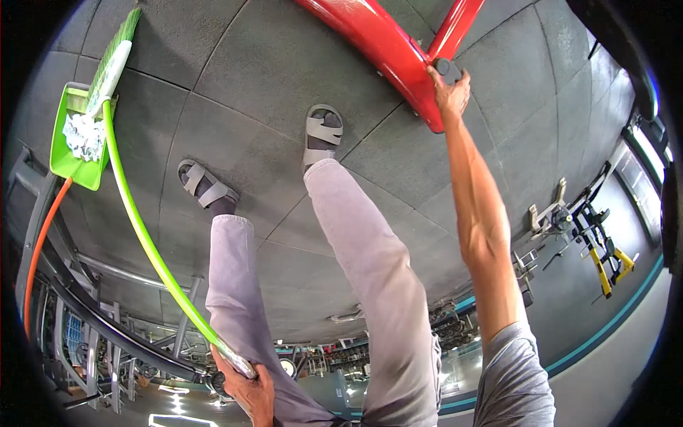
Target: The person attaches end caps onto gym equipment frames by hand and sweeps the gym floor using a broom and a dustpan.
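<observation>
A green broom (146, 231) runs from the lower middle up to the upper left, its handle end in my left hand (247, 390), fingers wrapped round it. Its bristles lie over a green dustpan (89, 173), which holds crumpled whitish bits (84, 136). From the dustpan an orange handle (41, 242) leads down the left edge. At the upper right, my right hand (452, 91) grips a dark knob (447, 70) at the end of a red metal frame (398, 53).
Dark rubber tiles (249, 78) cover the floor, with my sandalled feet on them. Grey metal gym frames (131, 270) stand at the lower left. Black and yellow gym equipment (601, 249) is at the right.
</observation>
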`<state>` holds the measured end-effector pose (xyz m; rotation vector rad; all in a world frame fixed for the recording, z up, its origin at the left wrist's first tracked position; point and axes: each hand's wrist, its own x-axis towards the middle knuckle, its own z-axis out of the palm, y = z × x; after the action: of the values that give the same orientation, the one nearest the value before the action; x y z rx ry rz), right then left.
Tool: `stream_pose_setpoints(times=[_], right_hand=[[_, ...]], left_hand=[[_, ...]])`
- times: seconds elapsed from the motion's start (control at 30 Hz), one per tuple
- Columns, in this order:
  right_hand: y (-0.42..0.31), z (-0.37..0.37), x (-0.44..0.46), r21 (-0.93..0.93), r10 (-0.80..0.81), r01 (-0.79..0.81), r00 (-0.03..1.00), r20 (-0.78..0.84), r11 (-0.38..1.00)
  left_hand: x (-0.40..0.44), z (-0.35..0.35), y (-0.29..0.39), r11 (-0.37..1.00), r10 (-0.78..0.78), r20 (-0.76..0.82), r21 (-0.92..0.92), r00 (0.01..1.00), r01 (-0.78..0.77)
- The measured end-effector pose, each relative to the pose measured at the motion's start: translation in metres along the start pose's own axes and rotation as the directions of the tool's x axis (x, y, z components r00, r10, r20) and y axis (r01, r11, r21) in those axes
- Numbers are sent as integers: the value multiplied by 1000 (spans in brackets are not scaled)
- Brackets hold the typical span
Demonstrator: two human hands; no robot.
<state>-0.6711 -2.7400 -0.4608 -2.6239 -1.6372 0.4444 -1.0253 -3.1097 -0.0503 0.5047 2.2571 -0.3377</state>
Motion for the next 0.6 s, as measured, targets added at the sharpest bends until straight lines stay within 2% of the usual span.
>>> stream_pose_setpoints(times=[0.03,0.1,0.17,0.2,0.23,0.27,0.3,0.33,0.37,0.4,0.43,0.47,0.5,0.57,0.6], right_hand=[[3,-7,-11,-8,-18,17,999,-48,1000],[20,-18,-38,32,-75,75,997,8,997],[48,-18,-75,70,-221,220,975,3,973],[46,-30,-100,81,-153,142,977,150,987],[42,-41,-127,81,-85,64,952,293,995],[49,-36,-154,75,-95,75,940,326,994],[45,-38,-181,107,-108,68,894,435,992],[39,-37,-209,121,-21,-61,814,580,991],[20,-43,-240,168,-27,-108,761,648,980],[-5,-55,-269,185,-123,-5,731,672,983],[-26,-61,-293,255,-179,-25,643,745,967],[-50,-69,-317,306,-234,-23,588,774,952],[-75,-74,-333,358,-291,-24,529,797,934],[-112,-85,-350,376,-304,-61,476,825,925],[-120,-84,-346,386,-315,-71,453,834,920]], left_hand=[[0,-1,-1,1000,-23,23,1,999,23],[2,-6,5,999,-18,40,-46,999,20],[4,-7,0,997,11,23,-71,1000,-9],[5,-9,1,992,-31,58,-122,998,38],[6,-10,-5,989,2,57,-149,998,6],[7,-7,-13,984,34,57,-176,998,-24],[9,-4,-20,977,67,54,-207,996,-55],[10,-1,-25,968,60,66,-246,996,-42],[11,3,-27,954,99,60,-290,993,-78],[12,5,-28,938,135,54,-328,989,-110],[13,2,-29,922,167,45,-360,985,-140],[13,-4,-21,926,147,123,-367,981,-93],[17,-1,-25,909,173,115,-400,978,-114],[14,13,-37,876,219,135,-463,966,-134],[14,2,-30,882,157,204,-469,966,-44]])
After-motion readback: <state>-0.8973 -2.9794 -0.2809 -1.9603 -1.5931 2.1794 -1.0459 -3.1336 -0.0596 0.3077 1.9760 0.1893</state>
